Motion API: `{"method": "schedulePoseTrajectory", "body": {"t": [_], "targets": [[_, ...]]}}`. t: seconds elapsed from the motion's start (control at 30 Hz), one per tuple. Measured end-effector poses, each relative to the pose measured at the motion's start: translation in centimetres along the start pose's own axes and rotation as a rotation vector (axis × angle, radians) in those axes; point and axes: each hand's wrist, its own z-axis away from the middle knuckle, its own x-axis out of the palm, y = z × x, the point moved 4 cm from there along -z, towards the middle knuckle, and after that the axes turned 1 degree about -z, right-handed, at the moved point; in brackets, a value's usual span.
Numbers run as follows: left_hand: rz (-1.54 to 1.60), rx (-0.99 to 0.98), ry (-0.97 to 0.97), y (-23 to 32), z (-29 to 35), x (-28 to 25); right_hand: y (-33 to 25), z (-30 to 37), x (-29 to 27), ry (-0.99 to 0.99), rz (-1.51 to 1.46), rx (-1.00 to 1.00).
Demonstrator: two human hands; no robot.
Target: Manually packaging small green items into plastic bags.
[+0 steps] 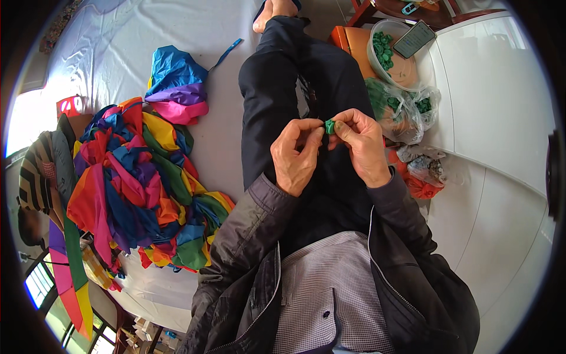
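Green piece (329,127): small and crumpled-looking, held up between the two hands, above the dark trousers (268,88) of the seated person; its exact form is too small to tell.
Left hand (296,153): thumb and forefinger pinched on the piece from the left, back of the hand upward.
Right hand (362,147): thumb and fingers closed on the piece from the right; the hands are close together, with only the piece between their tips.
Sleeves: dark jacket (244,206), open over a finely checked shirt (324,289).
Tub (371,58): clear, round, beyond the right hand, with more green pieces (382,50) inside, beside an orange box (348,44).
Phone (414,39): lit screen, lying across the tub's rim.
Clear bag (413,121): near the right hand, just below the tub, green bits showing through.
Red bag (423,189): below the clear one, with crinkled clear plastic over it.
Cloth heap (135,183): many colours, left of the person, on a pale sheet (218,118).
Bundle (177,76): blue, purple and pink cloth above the heap, a blue strap (227,53) reaching out to its right.
Co-worker: striped sleeve (34,177) at the left edge, beside the heap.
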Motion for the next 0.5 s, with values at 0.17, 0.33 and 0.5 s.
{"method": "schedulePoseTrajectory", "body": {"t": [0.17,0.33,0.5], "targets": [[0.087,-0.064,0.018,0.2,0.3,0.0,-0.9,0.5,0.8,0.067,0.203,-0.145],[0.130,-0.062,-0.018,0.3,0.0,-0.4,-1.0,0.7,1.3,0.055,0.247,-0.186],[-0.160,0.143,0.002,1.8,0.2,-0.2,-0.7,0.8,1.5,0.069,0.225,-0.182]]}}
